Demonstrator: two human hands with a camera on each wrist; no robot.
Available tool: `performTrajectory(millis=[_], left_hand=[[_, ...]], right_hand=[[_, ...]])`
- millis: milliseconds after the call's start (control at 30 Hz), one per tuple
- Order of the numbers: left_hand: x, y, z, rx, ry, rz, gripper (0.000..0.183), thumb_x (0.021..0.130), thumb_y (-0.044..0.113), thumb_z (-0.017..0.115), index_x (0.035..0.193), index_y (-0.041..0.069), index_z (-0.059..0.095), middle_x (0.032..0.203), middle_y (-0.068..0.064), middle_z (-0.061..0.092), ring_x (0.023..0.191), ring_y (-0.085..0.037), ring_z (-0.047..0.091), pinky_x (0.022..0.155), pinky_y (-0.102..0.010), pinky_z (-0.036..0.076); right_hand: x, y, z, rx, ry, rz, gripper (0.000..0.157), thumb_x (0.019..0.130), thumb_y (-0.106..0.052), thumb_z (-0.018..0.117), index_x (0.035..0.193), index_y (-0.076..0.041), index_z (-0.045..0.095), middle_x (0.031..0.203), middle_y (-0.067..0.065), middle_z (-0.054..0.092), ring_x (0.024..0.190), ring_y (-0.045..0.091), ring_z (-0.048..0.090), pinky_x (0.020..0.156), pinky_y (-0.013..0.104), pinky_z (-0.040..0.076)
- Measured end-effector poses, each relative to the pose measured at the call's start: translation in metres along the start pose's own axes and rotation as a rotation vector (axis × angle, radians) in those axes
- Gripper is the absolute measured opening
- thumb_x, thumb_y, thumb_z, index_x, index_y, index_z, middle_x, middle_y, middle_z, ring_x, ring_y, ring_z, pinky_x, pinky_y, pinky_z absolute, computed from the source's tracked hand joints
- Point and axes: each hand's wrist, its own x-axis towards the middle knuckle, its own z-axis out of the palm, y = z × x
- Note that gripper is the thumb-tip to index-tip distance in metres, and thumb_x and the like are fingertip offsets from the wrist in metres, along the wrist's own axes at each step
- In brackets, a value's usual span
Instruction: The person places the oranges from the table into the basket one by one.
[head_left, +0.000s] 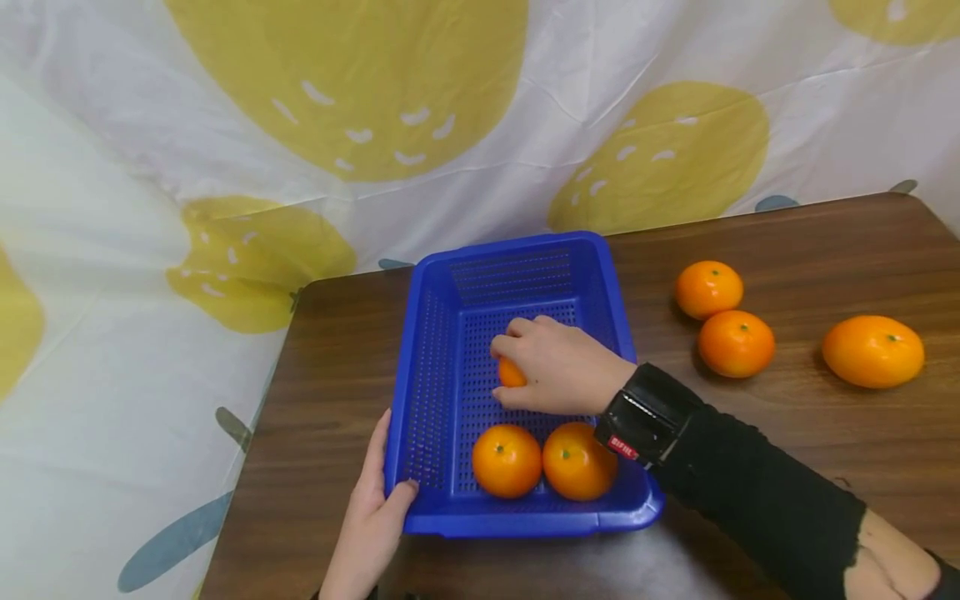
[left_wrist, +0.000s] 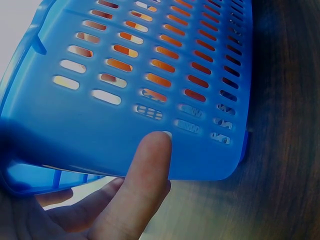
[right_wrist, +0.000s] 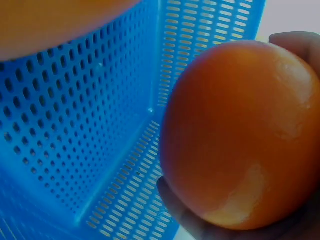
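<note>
A blue plastic basket with slotted walls stands on the table. At its near left corner my left hand grips the rim; in the left wrist view a fingertip lies against the basket's outer wall. Inside the basket, my right hand holds an orange above the perforated floor. That same orange fills much of the right wrist view, fingers curled round it. Two more oranges, one on the left and one on the right, lie side by side at the basket's near end.
Right of the basket, two oranges sit close together on the brown wooden table. Farther right lies another orange. A white cloth with yellow fruit prints hangs behind the table.
</note>
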Motion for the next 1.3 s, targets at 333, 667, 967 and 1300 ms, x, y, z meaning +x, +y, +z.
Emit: performTrajectory(millis=[333,667,967,1300], left_hand=[[-0.001,0.001,0.0,-0.005,-0.005,0.025,0.079,0.085,-0.005,0.043,0.145,0.039,0.017,0.151,-0.004,0.026,0.124,-0.02,0.038,0.104,-0.05,0.03],[-0.001,0.001,-0.001,0.004,0.0,0.029,0.079,0.085,-0.005,0.043,0.146,0.038,0.017,0.151,-0.004,0.026,0.124,-0.021,0.038,0.105,-0.051,0.029],[-0.001,0.002,0.0,-0.006,-0.004,0.027,0.08,0.085,-0.006,0.043,0.145,0.039,0.017,0.151,-0.004,0.026,0.123,-0.02,0.039,0.105,-0.049,0.03],[-0.001,0.003,0.0,0.0,0.0,0.023,0.079,0.085,-0.005,0.043,0.145,0.039,0.018,0.15,-0.004,0.028,0.122,-0.02,0.041,0.103,-0.05,0.031]], right_hand=[[0.004,0.01,0.008,0.025,-0.05,0.059,0.04,0.076,-0.05,0.059,0.1,-0.018,0.061,0.086,-0.001,0.051,0.073,0.016,0.049,0.058,0.035,0.045],[0.007,0.017,0.013,0.073,-0.095,0.09,0.034,0.075,-0.05,0.059,0.092,-0.02,0.06,0.084,-0.001,0.052,0.071,0.015,0.049,0.056,0.032,0.043],[0.007,0.017,0.016,0.102,-0.158,0.121,0.029,0.075,-0.047,0.061,0.087,-0.021,0.058,0.084,-0.001,0.052,0.072,0.015,0.049,0.058,0.032,0.043],[0.008,0.013,0.022,0.067,-0.227,0.139,0.028,0.074,-0.046,0.062,0.086,-0.021,0.058,0.085,-0.001,0.053,0.073,0.016,0.05,0.063,0.035,0.045]])
